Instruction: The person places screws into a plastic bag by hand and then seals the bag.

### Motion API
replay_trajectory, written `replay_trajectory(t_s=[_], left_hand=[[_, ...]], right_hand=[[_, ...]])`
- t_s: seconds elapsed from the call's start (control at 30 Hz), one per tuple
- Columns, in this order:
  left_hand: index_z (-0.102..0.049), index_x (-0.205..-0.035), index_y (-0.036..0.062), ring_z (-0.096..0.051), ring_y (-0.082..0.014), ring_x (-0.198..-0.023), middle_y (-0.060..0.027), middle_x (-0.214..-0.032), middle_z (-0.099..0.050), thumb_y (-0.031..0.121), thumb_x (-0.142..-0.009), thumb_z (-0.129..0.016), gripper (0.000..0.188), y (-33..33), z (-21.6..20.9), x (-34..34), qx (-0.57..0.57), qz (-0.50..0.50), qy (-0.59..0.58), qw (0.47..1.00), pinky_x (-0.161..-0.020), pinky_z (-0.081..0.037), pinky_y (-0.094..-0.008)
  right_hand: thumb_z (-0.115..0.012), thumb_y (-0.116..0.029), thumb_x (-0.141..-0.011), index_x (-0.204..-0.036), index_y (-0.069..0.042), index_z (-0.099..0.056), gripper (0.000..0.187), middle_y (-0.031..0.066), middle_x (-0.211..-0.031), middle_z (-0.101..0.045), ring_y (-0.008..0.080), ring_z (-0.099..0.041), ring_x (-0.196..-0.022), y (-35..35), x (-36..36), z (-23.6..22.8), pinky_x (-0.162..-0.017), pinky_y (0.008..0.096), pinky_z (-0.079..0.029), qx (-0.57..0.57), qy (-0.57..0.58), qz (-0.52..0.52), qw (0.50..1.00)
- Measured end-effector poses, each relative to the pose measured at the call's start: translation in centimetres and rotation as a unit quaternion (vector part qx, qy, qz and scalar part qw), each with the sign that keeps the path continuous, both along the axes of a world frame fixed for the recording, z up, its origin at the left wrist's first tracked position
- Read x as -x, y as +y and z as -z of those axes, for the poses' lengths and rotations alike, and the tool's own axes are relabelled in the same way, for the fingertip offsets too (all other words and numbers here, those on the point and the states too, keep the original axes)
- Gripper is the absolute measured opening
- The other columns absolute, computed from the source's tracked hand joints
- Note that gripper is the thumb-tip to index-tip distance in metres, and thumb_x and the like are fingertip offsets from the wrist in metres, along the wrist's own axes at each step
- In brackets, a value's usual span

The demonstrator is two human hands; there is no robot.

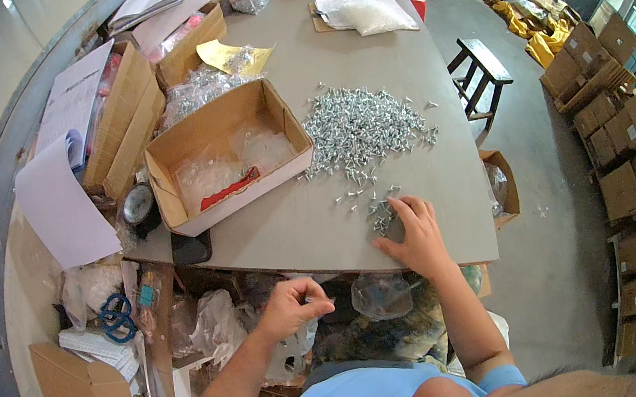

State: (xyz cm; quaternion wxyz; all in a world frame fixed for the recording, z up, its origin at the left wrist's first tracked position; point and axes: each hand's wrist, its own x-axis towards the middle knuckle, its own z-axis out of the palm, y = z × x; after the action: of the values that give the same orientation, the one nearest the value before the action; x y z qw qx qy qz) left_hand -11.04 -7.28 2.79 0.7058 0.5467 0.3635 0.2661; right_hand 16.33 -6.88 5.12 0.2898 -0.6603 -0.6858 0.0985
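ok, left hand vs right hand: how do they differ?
Left hand is curled, fingertips together; right hand has thumb and fingers apart.
Left hand sits off the near edge of the table; right hand is over it, beside small metal fasteners.
Both are bare.

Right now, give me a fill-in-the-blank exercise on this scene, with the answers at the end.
1. The open rectangular cardboard box, brown inside, stands just to the ____ of the heap of small silver metal fasteners.
2. The long, thin strip inside that box is coloured ____.
3. The bare left hand is farther from the fasteners than the bare ____ hand.
4. The black wooden stool stands on the ____, right of the grey-topped table.
Missing words: left; red; right; floor.
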Motion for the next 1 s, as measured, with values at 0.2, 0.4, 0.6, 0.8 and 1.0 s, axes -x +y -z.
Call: replay_trajectory(t_s=[0.2,0.4,0.6,0.8,1.0], left_hand=[[-0.069,-0.090,-0.0006,-0.060,-0.0149,-0.089,-0.0083,-0.092,-0.066,0.015,-0.083,-0.070,0.017,-3.4,6.8,-0.6,0.059,0.092,0.019,0.994,-0.079,-0.047,-0.0287],[-0.064,-0.090,0.0025,-0.062,-0.0162,-0.084,-0.0074,-0.082,-0.067,0.017,-0.077,-0.076,0.023,-5.0,12.0,-3.1,0.023,0.151,0.039,0.988,-0.074,-0.050,-0.0326],[-0.059,-0.111,-0.0001,-0.059,-0.0202,-0.097,-0.0119,-0.104,-0.065,0.023,-0.078,-0.076,0.043,-6.8,15.3,-6.6,0.020,0.175,0.052,0.983,-0.082,-0.049,-0.0340],[-0.057,-0.117,0.0006,-0.058,-0.0244,-0.103,-0.0136,-0.115,-0.061,0.027,-0.077,-0.077,0.052,-5.7,8.1,-8.7,0.011,0.157,0.124,0.980,-0.091,-0.045,-0.0371],[-0.062,-0.104,0.0012,-0.063,-0.0215,-0.092,-0.0145,-0.100,-0.067,0.021,-0.075,-0.076,0.038,-7.9,13.5,-10.1,-0.069,0.030,0.055,0.996,-0.080,-0.049,-0.0351]], right_hand=[[-0.077,-0.018,-0.067,-0.115,-0.006,-0.058,0.054,0.0138,-0.113,-0.054,0.0326,-0.049,-0.108,0.0,-0.2,0.0,-0.093,0.0395,-0.042,0.013,0.046,-0.070,0.996],[-0.073,-0.012,-0.068,-0.112,-0.006,-0.059,0.046,0.0148,-0.110,-0.055,0.0341,-0.052,-0.105,-1.1,-0.9,-0.5,-0.090,0.0394,-0.044,0.038,0.104,-0.053,0.992],[-0.066,-0.006,-0.069,-0.105,-0.005,-0.059,0.037,0.0146,-0.105,-0.056,0.0338,-0.053,-0.099,-0.4,-0.7,-0.2,-0.086,0.0392,-0.045,0.007,0.081,-0.064,0.995],[-0.066,-0.006,-0.069,-0.093,-0.003,-0.058,0.025,0.0148,-0.096,-0.056,0.0338,-0.054,-0.093,-0.2,-0.2,0.3,-0.081,0.0401,-0.046,-0.039,0.042,-0.024,0.998],[-0.066,-0.005,-0.070,-0.085,-0.003,-0.059,0.016,0.0137,-0.088,-0.057,0.0336,-0.055,-0.087,-0.6,0.4,0.9,-0.076,0.0402,-0.047,-0.070,0.029,-0.010,0.997]])
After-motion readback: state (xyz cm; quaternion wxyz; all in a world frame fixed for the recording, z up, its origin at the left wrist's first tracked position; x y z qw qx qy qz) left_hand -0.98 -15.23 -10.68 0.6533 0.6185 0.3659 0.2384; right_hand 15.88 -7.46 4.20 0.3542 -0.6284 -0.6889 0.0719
